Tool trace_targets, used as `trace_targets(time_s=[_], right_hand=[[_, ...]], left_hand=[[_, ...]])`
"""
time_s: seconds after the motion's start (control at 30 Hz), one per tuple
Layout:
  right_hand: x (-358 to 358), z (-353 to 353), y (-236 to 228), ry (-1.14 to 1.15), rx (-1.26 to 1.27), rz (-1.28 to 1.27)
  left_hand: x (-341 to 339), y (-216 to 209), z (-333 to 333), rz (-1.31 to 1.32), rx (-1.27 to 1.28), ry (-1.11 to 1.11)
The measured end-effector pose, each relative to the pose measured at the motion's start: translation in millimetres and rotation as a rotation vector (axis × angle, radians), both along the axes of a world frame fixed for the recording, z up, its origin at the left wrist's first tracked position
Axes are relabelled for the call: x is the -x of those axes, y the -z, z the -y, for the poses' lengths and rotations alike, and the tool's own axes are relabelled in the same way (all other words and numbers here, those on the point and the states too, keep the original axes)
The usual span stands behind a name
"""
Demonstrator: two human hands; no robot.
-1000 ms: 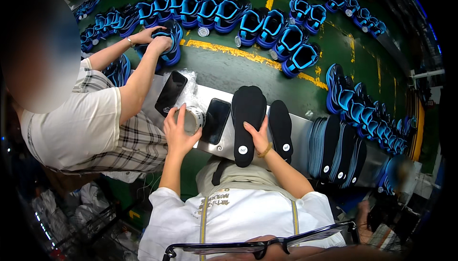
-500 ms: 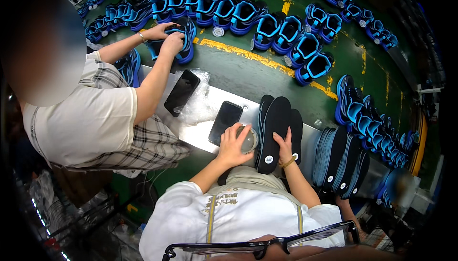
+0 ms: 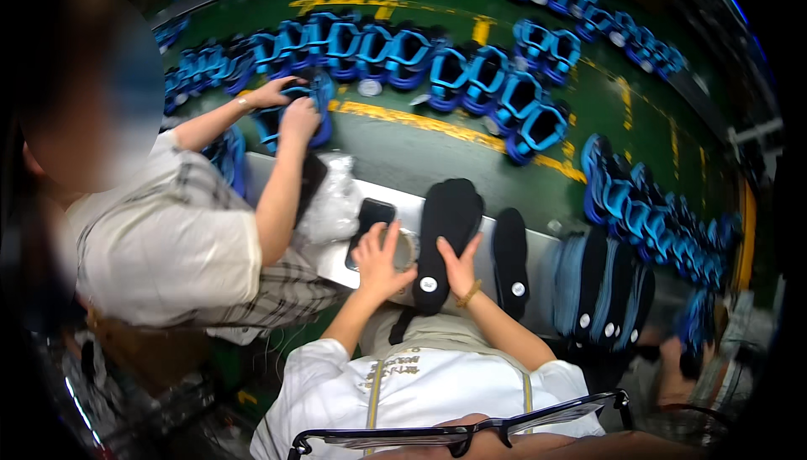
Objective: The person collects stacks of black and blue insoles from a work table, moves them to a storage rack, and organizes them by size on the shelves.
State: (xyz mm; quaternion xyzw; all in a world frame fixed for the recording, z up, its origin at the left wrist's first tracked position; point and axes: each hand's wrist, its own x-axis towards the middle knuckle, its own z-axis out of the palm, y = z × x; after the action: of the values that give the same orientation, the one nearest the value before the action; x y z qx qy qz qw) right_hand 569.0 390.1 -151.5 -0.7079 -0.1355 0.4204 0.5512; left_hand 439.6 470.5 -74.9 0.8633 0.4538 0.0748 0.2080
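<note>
Green floor [image 3: 664, 124] marked with worn yellow lines [image 3: 445, 130] fills the upper part of the head view, with a curved row of blue-and-black shoes [image 3: 408, 52] around twelve o'clock and a second row of shoes [image 3: 626, 195] at three. Across the middle runs a metal bench [image 3: 409, 197].

Just below the centre, toward six o'clock, the person's left hand [image 3: 382, 265] has its fingers spread in a wide curve about a pale ring-shaped roll [image 3: 404, 252], index finger at its upper side and thumb at its lower; the grip is blurred. A dark phone [image 3: 376, 212] lies at the roll's ten o'clock, and a heap of clear plastic [image 3: 334, 199] lies farther out that way.

The right hand [image 3: 458, 267] is closed on a pile of black insoles [image 3: 450, 216], thumb over the top face, fingers along the right edge. A white round sticker [image 3: 428, 284] sits at the pile's six o'clock end. Another black insole [image 3: 509, 254] lies apart, near its four o'clock; thicker insole stacks [image 3: 593, 267] rest beyond.

Toward nine o'clock, a co-worker [image 3: 185, 250] in a pale top handles a blue shoe [image 3: 319, 94].
</note>
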Motion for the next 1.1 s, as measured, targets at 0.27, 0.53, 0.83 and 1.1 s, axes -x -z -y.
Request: trace_targets(time_s=[0.27, 0.53, 0.83, 1.1], right_hand=[[-33.0, 57.4, -23.1, -0.312, 0.079, -0.085], [-81.8, 113.5, -16.8, -0.297, 0.583, 0.978], [-88.4, 129.3, 8.7, -0.239, 0.593, 0.909], [-83.9, 137.8, 22.2, 0.040, 0.259, 0.552]], left_hand=[[-43.2, -40.8, 13.6, 0.397, -0.060, 0.331], [-88.4, 3.1, 59.2, 0.234, -0.001, 0.801], [-86.6, 32.4, 62.5, -0.019, -0.165, 0.783], [-128.0, 65.6, 114.6, 0.242, 0.640, -0.089]])
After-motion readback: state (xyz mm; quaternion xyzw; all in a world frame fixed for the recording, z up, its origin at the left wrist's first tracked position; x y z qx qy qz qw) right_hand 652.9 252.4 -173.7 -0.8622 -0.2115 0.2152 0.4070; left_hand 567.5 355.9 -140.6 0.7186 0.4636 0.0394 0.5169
